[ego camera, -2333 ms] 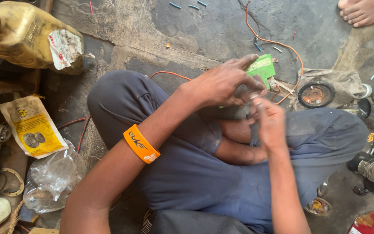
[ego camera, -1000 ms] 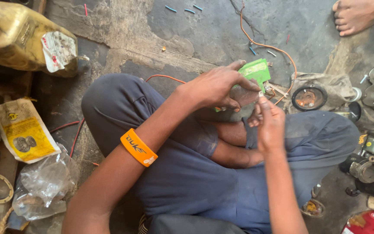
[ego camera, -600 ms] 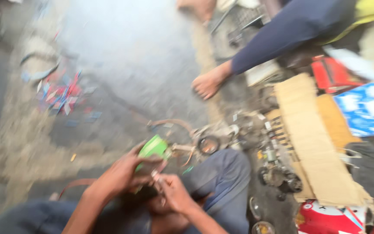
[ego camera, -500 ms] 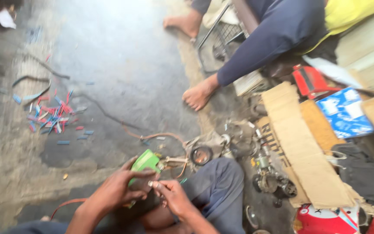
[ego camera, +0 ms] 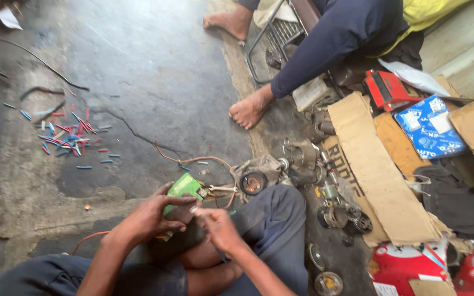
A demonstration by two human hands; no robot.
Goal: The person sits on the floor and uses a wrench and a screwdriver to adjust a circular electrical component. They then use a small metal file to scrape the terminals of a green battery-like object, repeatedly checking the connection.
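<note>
- Green boxy part [ego camera: 182, 189] — over the lap, left hand [ego camera: 150, 218] fingers curled around it.
- Right hand [ego camera: 219, 229] — fingertips pinched together just beside it.
- Blue carton [ego camera: 428, 127] — flat, far right.
- Red packages [ego camera: 399, 264] — lower right.

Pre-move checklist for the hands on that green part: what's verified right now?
1. Left hand gripping the green part: ok, fingers wrapped around it.
2. Right hand on the work: ok, fingertips meet the left hand at the part.
3. What the right fingers pinch: cannot tell, too small.
4. Orange wire free of snags: ok, lying loose on the floor.
5. Other person's bare foot clear of the hands: ok, apart from them.
6. Metal parts beside the knee: not ok, crowded close.
</note>
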